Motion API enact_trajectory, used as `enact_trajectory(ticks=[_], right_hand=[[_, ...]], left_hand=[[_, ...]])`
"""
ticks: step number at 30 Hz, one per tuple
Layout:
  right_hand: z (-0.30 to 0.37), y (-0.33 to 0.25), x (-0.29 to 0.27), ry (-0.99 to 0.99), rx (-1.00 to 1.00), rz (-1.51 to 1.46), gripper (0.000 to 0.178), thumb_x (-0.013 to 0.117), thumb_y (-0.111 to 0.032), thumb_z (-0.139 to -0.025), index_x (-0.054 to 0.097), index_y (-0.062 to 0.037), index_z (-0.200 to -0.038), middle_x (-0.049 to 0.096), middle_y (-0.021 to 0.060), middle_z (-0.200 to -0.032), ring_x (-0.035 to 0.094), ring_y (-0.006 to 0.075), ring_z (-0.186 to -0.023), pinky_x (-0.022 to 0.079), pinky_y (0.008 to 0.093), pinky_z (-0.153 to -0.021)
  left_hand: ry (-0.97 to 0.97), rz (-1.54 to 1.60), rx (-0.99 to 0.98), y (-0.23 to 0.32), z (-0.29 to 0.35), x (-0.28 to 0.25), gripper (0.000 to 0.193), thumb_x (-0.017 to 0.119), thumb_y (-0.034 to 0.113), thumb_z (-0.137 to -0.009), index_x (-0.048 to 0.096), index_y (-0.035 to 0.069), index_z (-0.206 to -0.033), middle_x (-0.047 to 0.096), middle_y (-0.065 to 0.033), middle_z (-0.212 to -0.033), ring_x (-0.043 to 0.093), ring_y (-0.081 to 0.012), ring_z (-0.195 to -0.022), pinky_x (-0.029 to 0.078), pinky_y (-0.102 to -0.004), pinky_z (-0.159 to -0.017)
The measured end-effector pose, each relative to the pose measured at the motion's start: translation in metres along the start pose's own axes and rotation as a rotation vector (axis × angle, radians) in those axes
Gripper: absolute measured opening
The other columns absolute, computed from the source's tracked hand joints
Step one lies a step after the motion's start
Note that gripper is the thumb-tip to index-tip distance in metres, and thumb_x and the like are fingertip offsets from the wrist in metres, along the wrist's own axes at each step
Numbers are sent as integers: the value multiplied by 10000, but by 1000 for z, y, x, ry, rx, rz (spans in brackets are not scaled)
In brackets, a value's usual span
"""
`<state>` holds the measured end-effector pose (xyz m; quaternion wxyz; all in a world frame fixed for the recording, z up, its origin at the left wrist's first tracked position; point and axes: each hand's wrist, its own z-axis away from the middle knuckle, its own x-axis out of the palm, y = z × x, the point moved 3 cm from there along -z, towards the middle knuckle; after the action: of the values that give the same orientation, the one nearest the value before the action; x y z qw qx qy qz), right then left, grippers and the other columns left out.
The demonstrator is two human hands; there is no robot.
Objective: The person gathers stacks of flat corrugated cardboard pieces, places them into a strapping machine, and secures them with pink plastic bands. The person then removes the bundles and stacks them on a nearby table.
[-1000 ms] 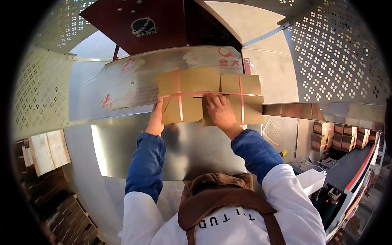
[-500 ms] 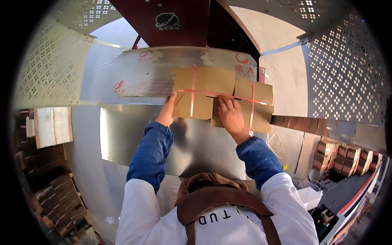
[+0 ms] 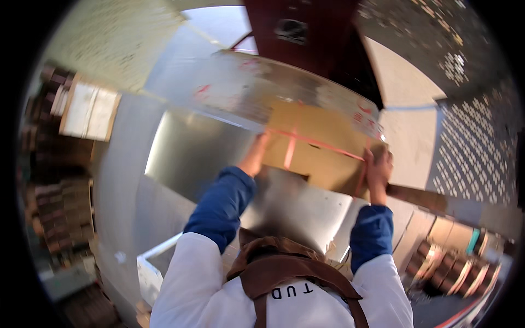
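Observation:
A bundle of flat brown cardboard pieces [image 3: 328,128] lies before me, bound with pink straps [image 3: 290,150] that cross it lengthwise and crosswise. My left hand [image 3: 256,154] is closed on its left edge. At the right end, my right hand [image 3: 378,170] wraps round the edge, fingers over the top. Motion smears the view, so the fingertips and the bundle's underside cannot be made out. Beneath and nearer to me is a shiny metal plate [image 3: 202,153]; behind the bundle stands the metal front of a machine [image 3: 229,82] with red markings.
A dark red machine column [image 3: 306,49] rises at the back. Perforated metal panels [image 3: 476,147] flank it. Strapped cardboard bundles [image 3: 454,270] stand at the lower right, stacked cardboard [image 3: 63,213] at the left. A metal bar [image 3: 421,199] juts out right of my hand.
My right hand has moved from the bundle's middle to its right end. The cardboard pieces, uneven before, now look closer together. The whole view has tilted and shifted.

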<state>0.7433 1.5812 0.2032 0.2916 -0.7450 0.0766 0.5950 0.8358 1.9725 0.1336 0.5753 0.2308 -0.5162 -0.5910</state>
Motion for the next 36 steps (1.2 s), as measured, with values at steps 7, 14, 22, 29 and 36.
enact_trajectory(ticks=[7, 14, 22, 29, 36], right_hand=[[53, -80, 18, -118, -338, -90, 646, 647, -382, -867, 460, 14, -1342, 433, 276, -1377, 460, 465, -1210, 386, 495, -1020], [139, -358, 109, -154, -740, -161, 667, 658, -496, -831, 536, -40, -1302, 458, 273, -1367, 464, 442, -1227, 378, 498, -1023], [214, -636, 195, -15, -1285, 160, 454, 492, -410, -937, 535, -175, -1323, 534, 146, -1334, 495, 355, -1228, 425, 448, -995], [163, -655, 243, -74, -1292, 138, 560, 406, -545, -956, 528, -156, -1340, 468, 118, -1420, 426, 308, -1313, 375, 477, -1045], [251, -646, 176, 18, -1339, -357, 508, 501, -428, -974, 516, -81, -1344, 462, 195, -1410, 431, 341, -1308, 382, 480, -1046]], left_hand=[[614, 321, 30, -41, 196, -30, 639, 662, 439, -890, 421, 27, -1315, 523, -91, -1210, 488, -165, -1127, 392, -315, -992], [940, 341, 145, -11, 325, -247, 650, 684, 406, -863, 414, 28, -1317, 522, -98, -1226, 497, -185, -1137, 423, -325, -961], [1126, 89, 379, 27, 378, -458, 589, 643, 393, -874, 472, -9, -1269, 604, -142, -1150, 590, -215, -1032, 482, -345, -905], [1344, -94, 328, -21, 419, -403, 781, 661, 447, -863, 347, -55, -1373, 439, -304, -1372, 457, -397, -1275, 379, -408, -1060], [1910, 266, -71, -201, 655, -203, 670, 705, 290, -864, 398, 17, -1394, 563, -188, -1272, 606, -239, -1070, 482, -345, -933]])
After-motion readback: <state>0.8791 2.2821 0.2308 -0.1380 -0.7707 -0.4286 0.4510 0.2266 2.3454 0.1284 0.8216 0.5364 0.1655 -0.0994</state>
